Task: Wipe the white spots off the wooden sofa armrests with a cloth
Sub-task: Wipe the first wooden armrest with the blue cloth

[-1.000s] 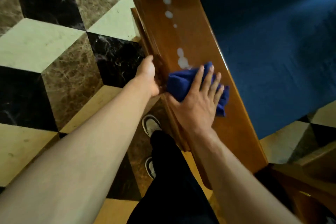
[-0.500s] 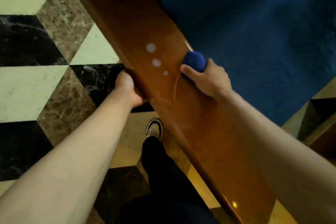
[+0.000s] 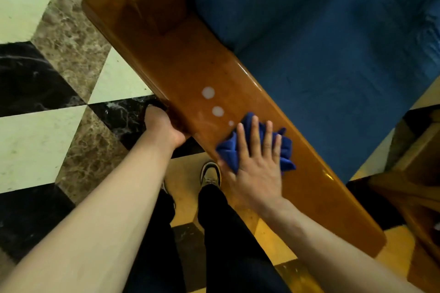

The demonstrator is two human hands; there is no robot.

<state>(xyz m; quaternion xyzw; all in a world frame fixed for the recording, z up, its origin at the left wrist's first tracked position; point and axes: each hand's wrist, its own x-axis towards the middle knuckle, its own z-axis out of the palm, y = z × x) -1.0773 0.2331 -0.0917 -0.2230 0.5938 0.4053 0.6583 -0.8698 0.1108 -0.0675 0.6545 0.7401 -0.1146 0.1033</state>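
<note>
A glossy brown wooden armrest [image 3: 181, 59] runs diagonally from upper left to lower right. Three white spots [image 3: 217, 111] sit in a row on its top, the smallest nearest the cloth. My right hand [image 3: 258, 162] lies flat with fingers spread, pressing a crumpled blue cloth [image 3: 287, 150] onto the armrest just below and right of the spots. My left hand [image 3: 164, 127] grips the armrest's outer left edge, fingers curled under the wood.
The blue sofa seat cushion [image 3: 333, 43] fills the upper right. A marble floor [image 3: 42, 131] in black, cream and brown tiles lies to the left. My legs and shoes [image 3: 210, 175] stand below the armrest. More wooden furniture [image 3: 416, 173] sits at the right edge.
My right hand went from a fist around the bunched cloth near the inner edge to a flat palm on the spread cloth, lower on the armrest. The two larger lower spots are gone.
</note>
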